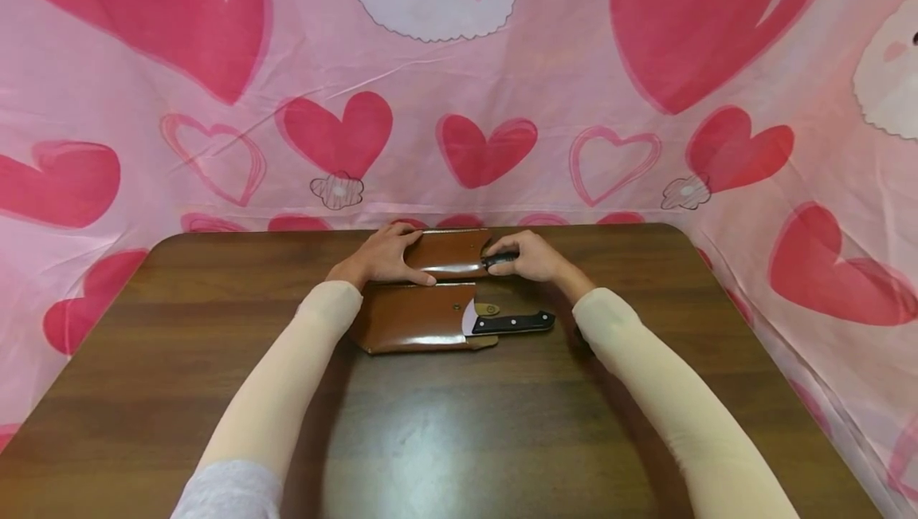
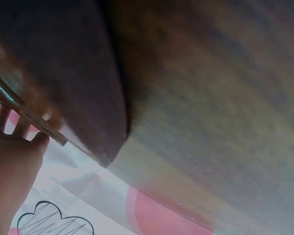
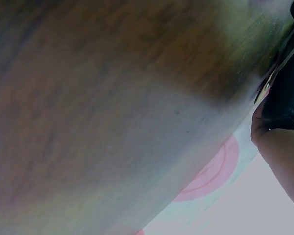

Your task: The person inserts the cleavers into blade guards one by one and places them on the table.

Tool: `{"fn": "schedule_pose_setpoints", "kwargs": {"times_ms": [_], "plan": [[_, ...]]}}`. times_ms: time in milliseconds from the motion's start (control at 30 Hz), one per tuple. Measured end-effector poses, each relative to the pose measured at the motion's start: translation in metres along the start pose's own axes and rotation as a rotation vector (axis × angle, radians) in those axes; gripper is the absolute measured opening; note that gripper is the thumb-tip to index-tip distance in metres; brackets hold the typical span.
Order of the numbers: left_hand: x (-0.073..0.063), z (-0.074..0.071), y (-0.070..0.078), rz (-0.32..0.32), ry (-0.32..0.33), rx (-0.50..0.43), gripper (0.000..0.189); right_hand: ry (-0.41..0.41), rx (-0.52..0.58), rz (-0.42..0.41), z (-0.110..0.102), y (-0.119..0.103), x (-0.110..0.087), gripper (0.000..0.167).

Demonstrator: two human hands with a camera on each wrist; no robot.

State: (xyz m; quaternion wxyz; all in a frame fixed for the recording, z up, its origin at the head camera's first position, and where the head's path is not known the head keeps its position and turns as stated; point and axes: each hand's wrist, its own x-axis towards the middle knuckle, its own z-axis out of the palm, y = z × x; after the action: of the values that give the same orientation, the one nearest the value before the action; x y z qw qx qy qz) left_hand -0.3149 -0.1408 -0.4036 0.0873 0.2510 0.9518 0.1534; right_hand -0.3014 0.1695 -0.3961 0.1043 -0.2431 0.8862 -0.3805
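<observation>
Two brown leather knife sheaths lie one behind the other on the table. My left hand (image 1: 390, 254) holds the left end of the far sheath (image 1: 446, 251), thumb along its near edge and fingers at its far edge. At that sheath's right end, my right hand (image 1: 534, 256) grips the black knife handle (image 1: 499, 259); its blade is hidden. The right wrist view shows the fingers against this black handle (image 3: 284, 98). In the near sheath (image 1: 416, 316) sits a cleaver-like knife, its riveted black handle (image 1: 512, 324) pointing right and a strip of blade showing.
The brown wooden table (image 1: 459, 431) has its far edge just behind the far sheath. A pink cloth with hearts (image 1: 488, 148) hangs behind and at both sides. An unfastened strap with a snap (image 1: 490, 309) lies beside the near knife's handle.
</observation>
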Motion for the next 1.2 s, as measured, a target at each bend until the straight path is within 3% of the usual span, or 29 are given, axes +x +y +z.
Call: {"fn": "schedule_pose_setpoints", "kwargs": {"times_ms": [300, 400, 800, 1033, 1200], "plan": [[-0.003, 0.002, 0.000, 0.017, 0.024, 0.031, 0.107, 0.036, 0.031, -0.018, -0.001, 0.005, -0.003, 0.031], [-0.009, 0.003, -0.001, 0.011, 0.043, 0.022, 0.101, 0.059, -0.012, -0.024, -0.001, 0.005, -0.007, 0.033], [-0.032, -0.008, 0.004, -0.027, 0.221, 0.098, 0.081, 0.165, -0.213, -0.044, -0.013, -0.001, -0.021, 0.042], [-0.043, -0.015, 0.004, -0.076, 0.250, 0.152, 0.077, 0.252, -0.394, -0.086, -0.018, -0.012, -0.027, 0.046], [-0.049, -0.019, 0.006, -0.092, 0.273, 0.193, 0.077, 0.284, -0.447, -0.061, -0.021, -0.019, -0.033, 0.051]]}}
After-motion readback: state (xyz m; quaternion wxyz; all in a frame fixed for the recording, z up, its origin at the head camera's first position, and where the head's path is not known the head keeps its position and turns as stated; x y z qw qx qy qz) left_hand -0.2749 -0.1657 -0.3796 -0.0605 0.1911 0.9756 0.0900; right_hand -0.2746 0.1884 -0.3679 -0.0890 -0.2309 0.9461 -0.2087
